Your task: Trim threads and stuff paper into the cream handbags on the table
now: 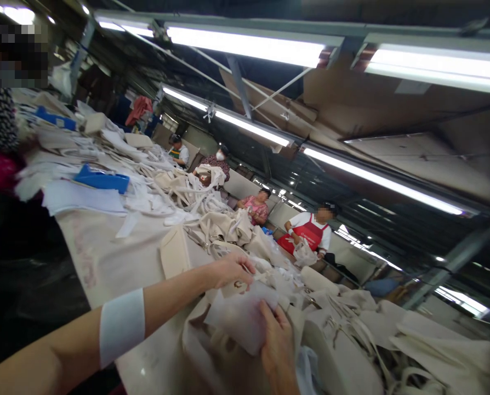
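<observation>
Amid heaped beige bags [228,225], both hands [253,307] grasp a translucent white sheet [243,315].

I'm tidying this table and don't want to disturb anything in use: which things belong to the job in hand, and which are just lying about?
Apparently in use:
- white sheet, held by the right hand
- cream piece beneath it

Apparently lying about:
- blue object
- white stack beside it
- cream pile, possibly related
</observation>
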A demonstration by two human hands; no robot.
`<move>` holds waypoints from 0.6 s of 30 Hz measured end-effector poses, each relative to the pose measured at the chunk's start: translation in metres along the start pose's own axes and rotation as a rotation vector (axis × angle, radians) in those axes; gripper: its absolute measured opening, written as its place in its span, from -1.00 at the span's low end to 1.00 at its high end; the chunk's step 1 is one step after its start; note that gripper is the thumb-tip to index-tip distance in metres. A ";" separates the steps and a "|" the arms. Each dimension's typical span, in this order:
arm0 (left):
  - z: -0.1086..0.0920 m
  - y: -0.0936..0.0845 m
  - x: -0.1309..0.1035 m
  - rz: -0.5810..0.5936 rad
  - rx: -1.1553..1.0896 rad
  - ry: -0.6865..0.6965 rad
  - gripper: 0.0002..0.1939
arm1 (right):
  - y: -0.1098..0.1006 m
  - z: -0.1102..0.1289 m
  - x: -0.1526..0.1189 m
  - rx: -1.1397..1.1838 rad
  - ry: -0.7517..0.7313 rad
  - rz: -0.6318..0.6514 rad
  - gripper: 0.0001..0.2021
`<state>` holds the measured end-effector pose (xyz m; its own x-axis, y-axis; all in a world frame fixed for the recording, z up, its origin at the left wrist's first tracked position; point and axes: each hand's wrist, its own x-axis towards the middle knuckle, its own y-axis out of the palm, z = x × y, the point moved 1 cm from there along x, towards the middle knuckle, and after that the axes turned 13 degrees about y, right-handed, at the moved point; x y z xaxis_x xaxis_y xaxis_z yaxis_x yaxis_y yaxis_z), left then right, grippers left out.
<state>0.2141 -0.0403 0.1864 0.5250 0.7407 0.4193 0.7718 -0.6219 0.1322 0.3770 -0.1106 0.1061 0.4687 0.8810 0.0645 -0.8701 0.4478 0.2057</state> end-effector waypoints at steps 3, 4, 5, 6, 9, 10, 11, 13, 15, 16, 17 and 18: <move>0.015 0.008 -0.012 -0.121 -0.049 0.054 -0.69 | 0.010 -0.003 0.001 0.155 0.142 0.012 -0.49; 0.020 0.011 -0.016 -0.156 -0.060 0.074 -0.68 | 0.014 -0.003 0.000 0.205 0.152 0.010 -0.49; 0.026 0.013 -0.018 -0.190 -0.070 0.092 -0.67 | 0.017 -0.002 -0.001 0.252 0.155 0.002 -0.49; 0.031 0.015 -0.020 -0.223 -0.081 0.111 -0.67 | 0.020 0.000 -0.002 0.289 0.160 -0.002 -0.48; 0.044 0.018 -0.024 -0.322 -0.114 0.170 -0.66 | 0.026 0.004 -0.006 0.312 0.158 0.023 -0.51; 0.048 0.017 -0.025 -0.354 -0.117 0.191 -0.66 | 0.028 0.004 -0.008 0.302 0.147 0.035 -0.54; 0.052 0.017 -0.025 -0.380 -0.110 0.210 -0.66 | 0.029 0.005 -0.009 0.293 0.133 0.043 -0.55; 0.060 0.017 -0.024 -0.413 -0.077 0.238 -0.66 | 0.030 0.005 -0.011 0.289 0.126 0.042 -0.54; 0.066 0.018 -0.022 -0.426 -0.042 0.250 -0.66 | 0.031 0.004 -0.012 0.292 0.155 0.043 -0.50; 0.068 0.020 -0.022 -0.430 -0.027 0.249 -0.66 | 0.032 0.003 -0.012 0.293 0.176 0.049 -0.47; 0.069 0.022 -0.024 -0.436 -0.014 0.250 -0.66 | 0.034 0.003 -0.012 0.292 0.196 0.052 -0.44; 0.070 0.023 -0.026 -0.446 -0.001 0.255 -0.65 | 0.035 0.004 -0.012 0.290 0.214 0.050 -0.42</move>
<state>0.2438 -0.0563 0.1153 0.0405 0.8484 0.5279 0.9004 -0.2601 0.3489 0.3419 -0.1059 0.1161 0.3578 0.9263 -0.1181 -0.7971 0.3688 0.4781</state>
